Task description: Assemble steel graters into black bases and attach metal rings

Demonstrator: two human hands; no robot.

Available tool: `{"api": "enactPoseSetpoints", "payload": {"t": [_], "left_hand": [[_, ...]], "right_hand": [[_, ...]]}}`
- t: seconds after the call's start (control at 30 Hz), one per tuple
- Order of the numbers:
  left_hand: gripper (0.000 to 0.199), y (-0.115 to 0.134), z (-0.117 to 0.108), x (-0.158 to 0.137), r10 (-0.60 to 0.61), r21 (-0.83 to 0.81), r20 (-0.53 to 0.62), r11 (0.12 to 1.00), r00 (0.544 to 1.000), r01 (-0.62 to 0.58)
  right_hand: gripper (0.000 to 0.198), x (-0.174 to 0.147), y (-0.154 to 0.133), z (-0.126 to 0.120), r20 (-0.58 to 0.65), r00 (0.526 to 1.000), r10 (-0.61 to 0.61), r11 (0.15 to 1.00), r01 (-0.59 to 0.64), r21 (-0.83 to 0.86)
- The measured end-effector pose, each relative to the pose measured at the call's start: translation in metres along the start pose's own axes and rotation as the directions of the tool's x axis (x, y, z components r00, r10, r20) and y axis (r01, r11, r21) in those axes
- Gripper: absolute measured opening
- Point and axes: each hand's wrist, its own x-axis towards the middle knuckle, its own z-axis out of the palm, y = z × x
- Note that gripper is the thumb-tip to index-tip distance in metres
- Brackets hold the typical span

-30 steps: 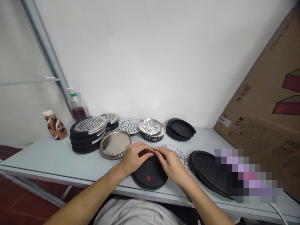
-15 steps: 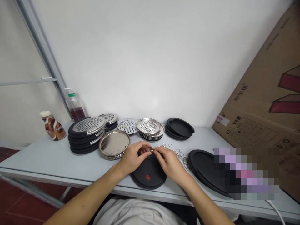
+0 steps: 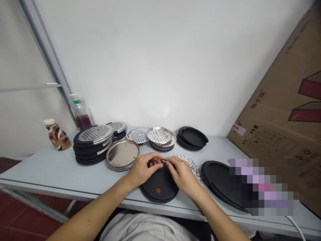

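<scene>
Head view: pale grey flat bench against a white wall, two bare hands at work near its front edge.

Item, small silver metal ring: held above the far part of a black round disc with a red dot; finer detail too small to tell.
Item, left hand: thumb and fingertips pinched together on the ring.
Item, right hand: thumb and forefinger likewise closed on the ring, from the opposite side.
Item, loose silver wire rings: scattered heap just beyond the right hand, on the bench.
Item, larger black round discs: overlapping, right of the heap, partly covered by a pixelated patch.
Item, shallow black round trays: piled at the rear, the uppermost tilted.
Item, silver round grater plates: stacked, left of the trays.
Item, flat silver perforated disc: beside that stack.
Item, plain silver round plates: stacked, near the left hand.
Item, black-rimmed silver graters: tall stack, farther left.
Item, brown-and-white bottle with a cream cap; clear bottle of dark red liquid: both left.
Item, large brown cardboard box: right.
</scene>
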Motion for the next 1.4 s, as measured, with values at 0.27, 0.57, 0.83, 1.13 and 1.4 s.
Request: {"api": "enactPoseSetpoints", "payload": {"t": [0.27,0.57,0.83,1.13,1.4], "left_hand": [[0.021,-0.001,-0.002,0.0,0.079,0.016,0.031,0.997,0.996,-0.08],[0.02,-0.005,-0.002,0.0,0.162,0.052,0.003,0.985,0.987,-0.162],[0.023,-0.01,0.001,-0.002,0.229,0.114,-0.016,0.967,0.973,-0.226],[0.024,-0.011,0.001,-0.003,0.237,0.118,-0.016,0.965,0.971,-0.233],[0.023,-0.011,-0.009,0.004,0.136,0.047,-0.024,0.99,0.99,-0.135]], "right_hand": [[0.027,-0.001,0.0,-0.001,0.013,1.0,-0.012,1.0,0.012,0.001],[0.026,-0.001,0.0,0.0,0.029,0.999,-0.03,0.999,0.031,-0.02],[0.03,-0.001,-0.001,-0.003,0.049,0.998,-0.029,0.999,0.028,0.034],[0.031,-0.001,-0.004,-0.006,0.031,0.999,-0.008,0.999,0.007,0.051],[0.026,0.0,-0.003,-0.005,-0.032,0.999,0.031,0.994,-0.028,0.102]]}}
